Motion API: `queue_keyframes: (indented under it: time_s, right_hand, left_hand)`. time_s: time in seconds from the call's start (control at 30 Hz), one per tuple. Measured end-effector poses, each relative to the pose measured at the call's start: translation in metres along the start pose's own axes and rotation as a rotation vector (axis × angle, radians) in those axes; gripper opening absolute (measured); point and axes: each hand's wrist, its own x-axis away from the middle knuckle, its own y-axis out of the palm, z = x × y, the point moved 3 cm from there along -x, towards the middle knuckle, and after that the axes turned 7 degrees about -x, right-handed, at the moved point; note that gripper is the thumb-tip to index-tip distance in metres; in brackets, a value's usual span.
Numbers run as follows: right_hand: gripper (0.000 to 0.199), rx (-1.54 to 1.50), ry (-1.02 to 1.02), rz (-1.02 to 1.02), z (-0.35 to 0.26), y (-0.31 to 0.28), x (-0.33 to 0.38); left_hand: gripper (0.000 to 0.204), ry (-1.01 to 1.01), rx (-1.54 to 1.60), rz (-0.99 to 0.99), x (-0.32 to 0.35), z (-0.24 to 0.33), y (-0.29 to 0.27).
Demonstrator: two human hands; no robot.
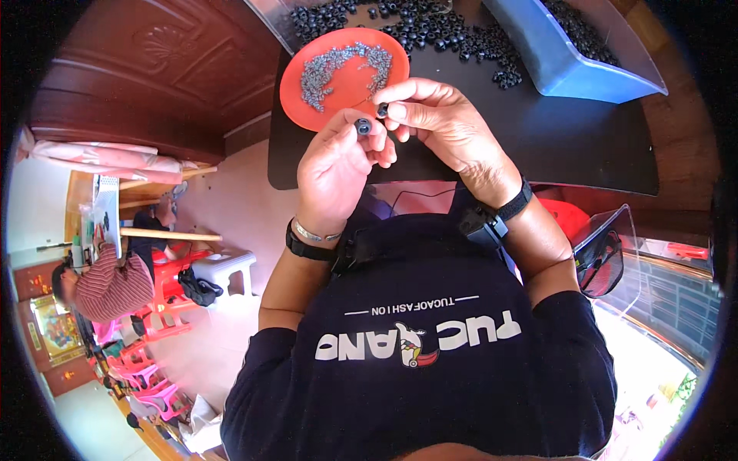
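Observation:
My left hand (336, 165) is closed, with a small black round part with a hollow end (363, 125) held between the thumb and fingers. Close beside it, my right hand (450, 127) pinches another small black part (383, 110) between thumb and forefinger. Both hands are raised over the near edge of a red plate (338, 115). Small silver metal pieces (327, 73), too fine to name, lie in a curved band on that plate.
The plate stands on a dark table (569, 138). Behind it spreads a heap of black parts (453, 34); a blue bin (584, 73) with more parts stands at right. Another person (115, 284) sits at far left near red stools (169, 280) and a white stool (231, 269).

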Motion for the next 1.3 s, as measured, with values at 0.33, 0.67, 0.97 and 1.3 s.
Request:
queue_keyframes:
  time_s: [0.33, 0.67, 0.97, 1.3]
  right_hand:
    - [0.018, 0.339, -0.132, 0.027, -0.01, 0.011, 0.002]
    - [0.017, 0.364, -0.2, -0.065, -0.017, 0.024, 0.007]
    - [0.018, 0.375, -0.206, -0.183, -0.021, 0.035, 0.006]
    - [0.019, 0.422, -0.156, -0.216, -0.018, 0.036, 0.006]
  left_hand:
    - [0.024, -0.026, 0.005, 0.0, 0.002, 0.003, 0.003]
    - [0.033, 0.051, -0.272, -0.003, 0.009, 0.013, 0.007]
    - [0.028, 0.017, -0.234, -0.015, 0.01, 0.012, 0.004]
    - [0.026, 0.015, -0.168, 0.0, 0.013, 0.012, 0.006]
